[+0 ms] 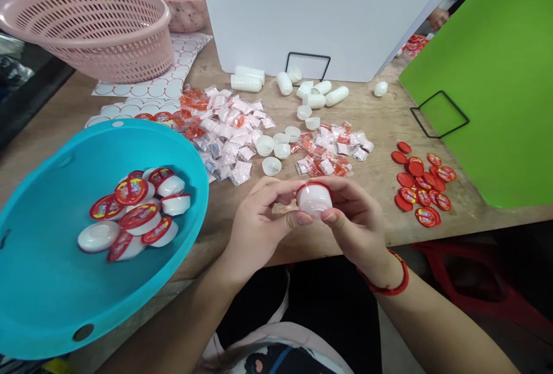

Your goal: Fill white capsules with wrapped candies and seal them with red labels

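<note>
Between my hands, above the front edge of the table, a small white plastic cup point(314, 197) with a red lid is held tilted, its base toward me. My left hand point(264, 218) pinches it from the left with thumb and fingers. On the other side my right hand point(355, 218) grips it the same way, thumb near the base. Just beyond my fingers stand several open white cups point(272, 166). Small clear packets point(228, 132) with pink and red contents lie in a heap behind my left hand, with a smaller heap of packets point(332, 149) behind my right.
At left a blue basin point(26, 282) holds several lidded cups point(140, 218). Pink baskets point(108, 45) stand behind it. Round red lids point(415, 167) lie at right. Stacked white cups point(247, 82) rest before a white board point(328, 11); a green board point(496, 91) stands right.
</note>
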### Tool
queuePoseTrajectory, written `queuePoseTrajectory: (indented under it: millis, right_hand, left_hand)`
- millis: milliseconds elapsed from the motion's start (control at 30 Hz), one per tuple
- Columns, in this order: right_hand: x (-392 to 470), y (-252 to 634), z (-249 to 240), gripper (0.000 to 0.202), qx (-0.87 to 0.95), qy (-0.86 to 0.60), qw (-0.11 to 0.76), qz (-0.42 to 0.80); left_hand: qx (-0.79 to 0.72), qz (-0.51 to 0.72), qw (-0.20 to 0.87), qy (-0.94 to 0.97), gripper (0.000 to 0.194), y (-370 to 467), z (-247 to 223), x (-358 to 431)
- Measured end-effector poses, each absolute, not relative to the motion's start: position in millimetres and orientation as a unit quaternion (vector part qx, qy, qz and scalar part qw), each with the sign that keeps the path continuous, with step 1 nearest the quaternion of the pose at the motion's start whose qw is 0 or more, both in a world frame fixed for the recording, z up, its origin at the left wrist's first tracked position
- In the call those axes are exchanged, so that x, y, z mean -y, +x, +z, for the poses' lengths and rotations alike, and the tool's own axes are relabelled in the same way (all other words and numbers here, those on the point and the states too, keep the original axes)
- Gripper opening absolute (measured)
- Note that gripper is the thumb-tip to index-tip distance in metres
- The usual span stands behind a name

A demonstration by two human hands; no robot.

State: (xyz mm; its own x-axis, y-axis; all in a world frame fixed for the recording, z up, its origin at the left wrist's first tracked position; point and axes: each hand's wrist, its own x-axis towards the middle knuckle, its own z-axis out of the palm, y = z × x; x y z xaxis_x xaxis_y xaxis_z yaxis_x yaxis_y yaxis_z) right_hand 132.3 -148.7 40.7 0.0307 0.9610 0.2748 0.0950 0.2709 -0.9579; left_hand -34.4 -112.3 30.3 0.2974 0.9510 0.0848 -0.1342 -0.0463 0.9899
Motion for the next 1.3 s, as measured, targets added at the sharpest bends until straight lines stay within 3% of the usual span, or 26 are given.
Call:
queuePoseTrajectory:
  millis: [233,467,667,1000,1300]
  right_hand:
    - [143,133,37,0.037,0.534,-0.450,0.556,0.450]
    - [127,143,53,0.037,0.489,-0.472,0.432,0.593]
    - [123,141,42,0.038,0.397,-0.418,0.443,0.686]
    - [121,143,35,0.043,0.415,-0.433,0.391,0.698]
    - [114,149,48,0.044,0.547,-0.425,0.199,0.693]
  left_hand:
    - [-0.384,0.463,0.520,0.607,0.021,-37,28,112]
    - [-0.378,0.397,0.644,0.533,0.033,-33,29,104]
    - [-0.329,0.351,0.694,0.535,0.043,-32,31,95]
    - [-0.364,0.289,0.745,0.478,0.041,-37,23,96]
    - [-0.349,0.117,0.799,0.476,0.032,-52,17,102]
